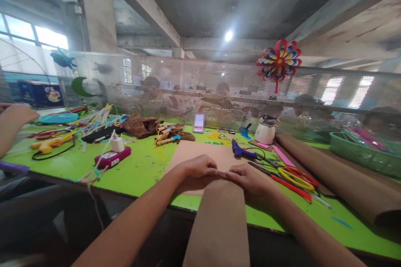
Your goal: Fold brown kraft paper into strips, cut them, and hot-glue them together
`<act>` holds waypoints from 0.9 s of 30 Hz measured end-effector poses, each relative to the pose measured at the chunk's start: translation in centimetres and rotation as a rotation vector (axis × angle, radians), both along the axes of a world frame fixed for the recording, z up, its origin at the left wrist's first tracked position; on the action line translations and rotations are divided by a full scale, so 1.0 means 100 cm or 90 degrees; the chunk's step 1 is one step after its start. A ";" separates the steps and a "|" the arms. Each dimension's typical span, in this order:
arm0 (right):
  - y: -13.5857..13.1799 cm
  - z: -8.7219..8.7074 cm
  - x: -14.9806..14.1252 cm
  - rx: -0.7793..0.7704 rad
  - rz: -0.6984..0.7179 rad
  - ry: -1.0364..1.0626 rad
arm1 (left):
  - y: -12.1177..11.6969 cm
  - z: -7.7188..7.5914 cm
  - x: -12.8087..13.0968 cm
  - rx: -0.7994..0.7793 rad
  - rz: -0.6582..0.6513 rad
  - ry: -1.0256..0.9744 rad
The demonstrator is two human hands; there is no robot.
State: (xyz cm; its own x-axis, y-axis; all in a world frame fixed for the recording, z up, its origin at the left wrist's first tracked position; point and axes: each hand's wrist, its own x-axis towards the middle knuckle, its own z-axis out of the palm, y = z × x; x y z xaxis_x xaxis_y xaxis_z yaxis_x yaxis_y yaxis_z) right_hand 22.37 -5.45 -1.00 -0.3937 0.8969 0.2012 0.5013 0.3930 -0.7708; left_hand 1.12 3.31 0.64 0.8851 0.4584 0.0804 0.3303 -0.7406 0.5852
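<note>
A long strip of brown kraft paper runs from the table edge toward me. Its far end is pinched by both hands, with the edge between them bent up or rolled. My left hand grips the left part of that edge, fingers curled and thumb pressed along it. On the right part, my right hand does the same, thumb and fingers closed. Beneath both hands lies a flat light-brown sheet on the green table. A blue glue gun rests just beyond my right hand.
Scissors with yellow and red handles lie at right, near a big brown paper roll and a green basket. A magenta power strip, a yellow glue gun and another person's hand are at left. A white jug stands behind.
</note>
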 end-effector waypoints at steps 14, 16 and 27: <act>0.012 -0.015 0.014 -0.130 -0.017 0.214 | -0.008 0.008 -0.005 -0.145 0.074 -0.043; 0.012 -0.010 0.015 -0.105 -0.014 0.172 | -0.008 0.007 -0.005 -0.147 0.084 -0.065; 0.014 0.001 0.027 -0.109 -0.003 0.329 | 0.000 0.009 -0.014 -0.262 0.026 -0.168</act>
State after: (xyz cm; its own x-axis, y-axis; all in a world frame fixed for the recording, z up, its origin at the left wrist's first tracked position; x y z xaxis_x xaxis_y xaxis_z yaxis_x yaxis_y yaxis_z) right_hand 25.03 -4.04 -0.87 -0.2781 0.9353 0.2188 0.0407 0.2391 -0.9701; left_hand -0.25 3.28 1.50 0.8396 0.5330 0.1047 0.1547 -0.4194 0.8945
